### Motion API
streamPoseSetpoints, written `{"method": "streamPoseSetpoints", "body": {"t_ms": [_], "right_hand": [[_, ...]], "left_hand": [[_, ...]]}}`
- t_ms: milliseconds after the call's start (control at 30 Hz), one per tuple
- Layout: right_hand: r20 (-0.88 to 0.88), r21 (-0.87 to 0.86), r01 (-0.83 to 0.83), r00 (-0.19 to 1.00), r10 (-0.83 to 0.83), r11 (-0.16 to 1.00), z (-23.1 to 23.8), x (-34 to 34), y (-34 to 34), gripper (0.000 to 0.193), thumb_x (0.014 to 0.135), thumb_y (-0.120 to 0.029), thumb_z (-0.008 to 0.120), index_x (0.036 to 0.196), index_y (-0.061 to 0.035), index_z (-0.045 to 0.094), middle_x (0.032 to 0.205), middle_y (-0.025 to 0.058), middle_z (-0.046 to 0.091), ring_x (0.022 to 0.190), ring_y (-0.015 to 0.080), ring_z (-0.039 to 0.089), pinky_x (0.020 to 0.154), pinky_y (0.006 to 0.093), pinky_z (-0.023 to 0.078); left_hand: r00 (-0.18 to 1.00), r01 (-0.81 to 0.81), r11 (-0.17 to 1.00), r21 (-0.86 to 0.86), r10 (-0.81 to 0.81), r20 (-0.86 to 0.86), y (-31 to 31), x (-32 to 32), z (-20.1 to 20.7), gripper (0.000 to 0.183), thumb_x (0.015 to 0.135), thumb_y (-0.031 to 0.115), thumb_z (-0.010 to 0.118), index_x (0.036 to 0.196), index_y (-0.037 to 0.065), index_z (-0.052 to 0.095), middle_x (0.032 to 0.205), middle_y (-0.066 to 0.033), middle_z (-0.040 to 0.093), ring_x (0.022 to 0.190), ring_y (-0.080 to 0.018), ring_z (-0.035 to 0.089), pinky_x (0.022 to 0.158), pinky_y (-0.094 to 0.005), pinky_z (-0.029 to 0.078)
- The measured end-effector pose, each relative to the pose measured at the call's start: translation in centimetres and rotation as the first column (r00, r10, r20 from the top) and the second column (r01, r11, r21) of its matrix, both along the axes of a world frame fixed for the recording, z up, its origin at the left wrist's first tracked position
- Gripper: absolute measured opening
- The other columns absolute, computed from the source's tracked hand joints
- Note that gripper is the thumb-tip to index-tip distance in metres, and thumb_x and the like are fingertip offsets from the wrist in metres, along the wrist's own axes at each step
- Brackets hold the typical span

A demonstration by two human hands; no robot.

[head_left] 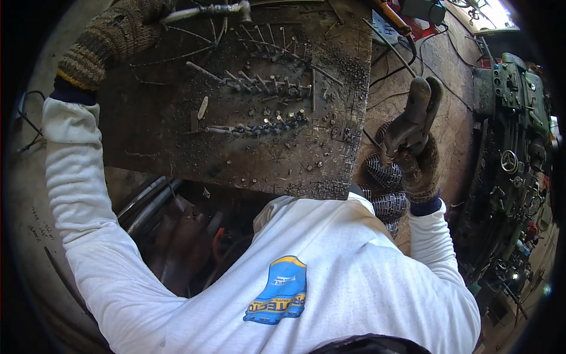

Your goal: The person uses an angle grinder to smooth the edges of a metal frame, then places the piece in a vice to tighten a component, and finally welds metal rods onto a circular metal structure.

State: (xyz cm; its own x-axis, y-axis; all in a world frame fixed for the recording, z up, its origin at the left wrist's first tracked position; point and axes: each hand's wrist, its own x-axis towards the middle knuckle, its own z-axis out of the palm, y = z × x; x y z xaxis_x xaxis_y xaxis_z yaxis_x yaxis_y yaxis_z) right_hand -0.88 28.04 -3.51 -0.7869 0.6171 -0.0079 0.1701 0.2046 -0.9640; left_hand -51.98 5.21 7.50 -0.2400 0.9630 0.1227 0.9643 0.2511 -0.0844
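Observation:
My left hand (121, 38), in a brown striped knit glove, is at the far left of a dark steel tabletop (177, 159), closed around a slim, pale metal hammer (206, 10). Its fingertips are partly hidden near the upper edge. My right hand (423, 171), gloved alike, is off the table's right side. It grips a worn welding electrode holder (413, 112), from whose jaws a thin electrode (389, 47) slants up and left. Between the hands, a row of short metal studs joined along a rod (271, 85) lies on the tabletop, with a similar row (265, 127) nearer me.
Slag crumbs (330, 165) litter the table's right part. Thin rods (218, 35) lie toward its far side. An orange-and-black handled tool (392, 16) and cables (421, 50) are beyond the right edge. A green machine (513, 88) stands far right; metal tubes (144, 200) lie below the table.

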Motion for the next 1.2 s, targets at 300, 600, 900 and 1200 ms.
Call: {"method": "streamPoseSetpoints", "body": {"t_ms": [300, 600, 900, 1200], "right_hand": [[0.01, -0.082, 0.065, 0.998, -0.065, 0.994, -0.6, 0.3, -0.2, 0.053, 0.088, -0.021, 0.072, 0.13, -0.0001, 0.047, 0.114, 0.0099, 0.059, 0.1, 0.0181, 0.061, 0.086, 0.0307, 0.051], [0.028, -0.048, 0.052, 0.998, -0.051, 0.997, -0.3, 0.1, -0.3, 0.052, 0.088, -0.019, 0.072, 0.129, 0.0003, 0.048, 0.115, 0.0101, 0.06, 0.1, 0.018, 0.061, 0.087, 0.0303, 0.051], [0.05, -0.03, 0.044, 0.998, -0.042, 0.999, -0.7, 0.4, 0.3, 0.053, 0.087, -0.021, 0.073, 0.129, -0.0002, 0.048, 0.114, 0.0096, 0.059, 0.101, 0.0193, 0.06, 0.089, 0.0326, 0.05], [0.031, -0.089, -0.002, 0.999, 0.004, 0.996, 0.8, -0.5, -0.2, 0.05, 0.086, -0.019, 0.072, 0.126, -0.001, 0.049, 0.114, 0.0096, 0.06, 0.101, 0.0192, 0.06, 0.09, 0.0326, 0.049]], "left_hand": [[0.984, -0.143, 0.978, -0.154, 0.157, 0.081, -1.2, 1.8, 1.2, 0.042, 0.088, 0.022, 0.062, 0.127, 0.009, 0.057, 0.107, -0.0152, 0.065, 0.097, -0.0256, 0.066, 0.082, -0.0365, 0.053], [0.993, -0.113, 0.979, -0.17, 0.114, -0.003, -2.1, 2.5, 1.1, 0.043, 0.091, 0.021, 0.062, 0.132, 0.009, 0.055, 0.114, -0.015, 0.064, 0.103, -0.0256, 0.064, 0.087, -0.0369, 0.052], [0.986, -0.161, 0.972, -0.171, 0.149, -0.077, -2.3, 3.8, 1.7, 0.042, 0.09, 0.02, 0.063, 0.13, 0.009, 0.057, 0.118, -0.0147, 0.062, 0.109, -0.0312, 0.061, 0.093, -0.0407, 0.049], [0.985, -0.163, 0.97, -0.18, 0.17, 0.021, -2.2, 3.9, 1.3, 0.041, 0.09, 0.021, 0.063, 0.129, 0.009, 0.058, 0.115, -0.0145, 0.063, 0.106, -0.0306, 0.062, 0.089, -0.0399, 0.05]]}}
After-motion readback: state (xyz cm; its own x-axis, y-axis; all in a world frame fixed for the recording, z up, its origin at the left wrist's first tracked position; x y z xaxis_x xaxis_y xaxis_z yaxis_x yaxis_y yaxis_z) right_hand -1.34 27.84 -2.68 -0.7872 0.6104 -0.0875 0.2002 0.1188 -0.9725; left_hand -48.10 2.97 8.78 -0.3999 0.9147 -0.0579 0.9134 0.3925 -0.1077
